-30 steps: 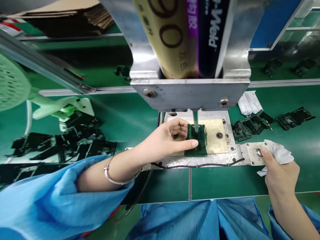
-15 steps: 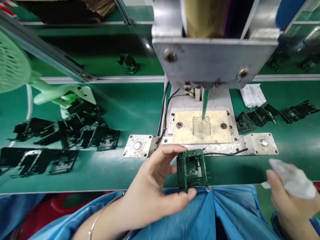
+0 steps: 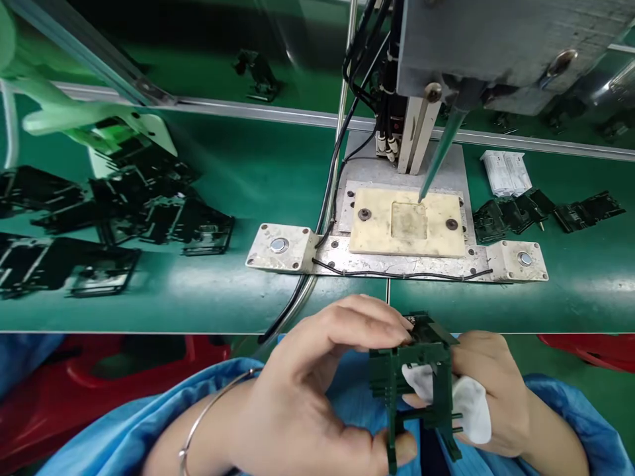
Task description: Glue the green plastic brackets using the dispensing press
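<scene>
Just this side of the counter [image 3: 198, 311]: dark green frame [image 3: 443, 390], held up between my two hands, tilted, well apart from the pale plate [image 3: 377, 241].
Left hand [image 3: 317, 396]: closed in a pinching grip, fingers over the frame's upper side, thumb at its lower end.
Right hand [image 3: 501, 390]: curled round a white cloth [image 3: 473, 411], some of which shows through the frame's opening.
Nozzle [image 3: 444, 152]: slanting down, its tip near the far right corner of the plate's recess [image 3: 409, 225].
Risk at the prongs [image 3: 380, 383]: these thin projections could, I judge, catch the cloth or bend, if I drag it across them.
Risk to the grip: a hard push from my right hand might twist the frame loose, since my left bears on narrow edges.
Hidden: most of my right fingertips, behind the frame; whether the cloth touches its inner wall I cannot tell.
Cut off: the machine head [image 3: 516, 53] at the top, the leftmost dark parts [image 3: 30, 258] at the side.
Hard to make out: detail in the frame's shadowed far end.
</scene>
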A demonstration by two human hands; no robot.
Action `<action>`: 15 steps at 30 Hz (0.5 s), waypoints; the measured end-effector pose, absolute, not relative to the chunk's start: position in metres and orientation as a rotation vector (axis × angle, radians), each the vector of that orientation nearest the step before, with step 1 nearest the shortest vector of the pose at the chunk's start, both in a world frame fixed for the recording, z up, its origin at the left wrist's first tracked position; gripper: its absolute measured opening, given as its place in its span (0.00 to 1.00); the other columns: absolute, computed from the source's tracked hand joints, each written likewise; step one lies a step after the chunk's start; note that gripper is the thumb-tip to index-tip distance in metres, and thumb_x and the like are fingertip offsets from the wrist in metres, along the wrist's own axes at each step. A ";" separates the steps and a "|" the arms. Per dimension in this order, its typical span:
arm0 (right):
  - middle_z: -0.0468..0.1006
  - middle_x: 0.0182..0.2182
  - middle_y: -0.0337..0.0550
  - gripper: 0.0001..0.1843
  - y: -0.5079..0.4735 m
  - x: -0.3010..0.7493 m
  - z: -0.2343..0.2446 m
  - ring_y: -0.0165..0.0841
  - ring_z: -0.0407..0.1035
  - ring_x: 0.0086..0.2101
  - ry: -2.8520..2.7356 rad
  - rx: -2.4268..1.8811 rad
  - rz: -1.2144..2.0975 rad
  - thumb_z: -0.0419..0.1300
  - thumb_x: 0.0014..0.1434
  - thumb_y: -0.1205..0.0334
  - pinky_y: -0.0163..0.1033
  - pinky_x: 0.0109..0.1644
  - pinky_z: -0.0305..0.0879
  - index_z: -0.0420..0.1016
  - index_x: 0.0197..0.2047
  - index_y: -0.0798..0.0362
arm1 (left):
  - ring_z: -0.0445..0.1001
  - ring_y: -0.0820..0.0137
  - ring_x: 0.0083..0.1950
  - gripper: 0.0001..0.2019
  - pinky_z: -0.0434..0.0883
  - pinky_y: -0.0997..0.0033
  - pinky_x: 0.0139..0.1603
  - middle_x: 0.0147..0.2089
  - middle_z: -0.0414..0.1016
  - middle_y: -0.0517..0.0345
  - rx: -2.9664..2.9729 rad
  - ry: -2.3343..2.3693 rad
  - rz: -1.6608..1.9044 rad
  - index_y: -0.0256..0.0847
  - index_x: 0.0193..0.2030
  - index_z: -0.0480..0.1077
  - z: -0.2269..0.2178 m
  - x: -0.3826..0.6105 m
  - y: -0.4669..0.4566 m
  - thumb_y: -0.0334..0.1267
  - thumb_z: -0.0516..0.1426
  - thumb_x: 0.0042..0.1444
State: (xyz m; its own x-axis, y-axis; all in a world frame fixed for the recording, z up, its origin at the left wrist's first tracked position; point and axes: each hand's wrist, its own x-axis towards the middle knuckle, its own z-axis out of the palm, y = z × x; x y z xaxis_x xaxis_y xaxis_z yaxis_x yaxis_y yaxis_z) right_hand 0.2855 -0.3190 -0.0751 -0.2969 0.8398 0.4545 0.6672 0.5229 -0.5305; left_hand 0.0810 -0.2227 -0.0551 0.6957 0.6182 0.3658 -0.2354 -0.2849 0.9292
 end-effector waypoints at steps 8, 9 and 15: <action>0.66 0.16 0.35 0.24 -0.318 0.294 -0.062 0.28 0.61 0.17 -1.909 -1.356 0.321 0.55 0.70 0.52 0.36 0.22 0.56 0.61 0.22 0.49 | 0.76 0.59 0.50 0.35 0.78 0.59 0.54 0.49 0.75 0.54 1.622 0.360 0.859 0.51 0.57 0.67 -0.058 0.088 -0.225 0.27 0.72 0.44; 0.68 0.17 0.36 0.23 -0.316 0.293 -0.061 0.28 0.63 0.18 -1.911 -1.360 0.319 0.55 0.70 0.53 0.36 0.22 0.57 0.62 0.23 0.49 | 0.76 0.59 0.50 0.35 0.78 0.59 0.55 0.49 0.74 0.54 1.612 0.365 0.871 0.51 0.58 0.67 -0.059 0.088 -0.224 0.28 0.72 0.44; 0.65 0.18 0.34 0.13 -0.312 0.298 -0.085 0.28 0.61 0.17 -1.898 -1.254 0.241 0.55 0.68 0.64 0.36 0.23 0.59 0.70 0.29 0.50 | 0.76 0.60 0.52 0.33 0.77 0.60 0.57 0.49 0.74 0.54 1.699 0.383 0.953 0.48 0.59 0.67 -0.066 0.086 -0.219 0.28 0.71 0.47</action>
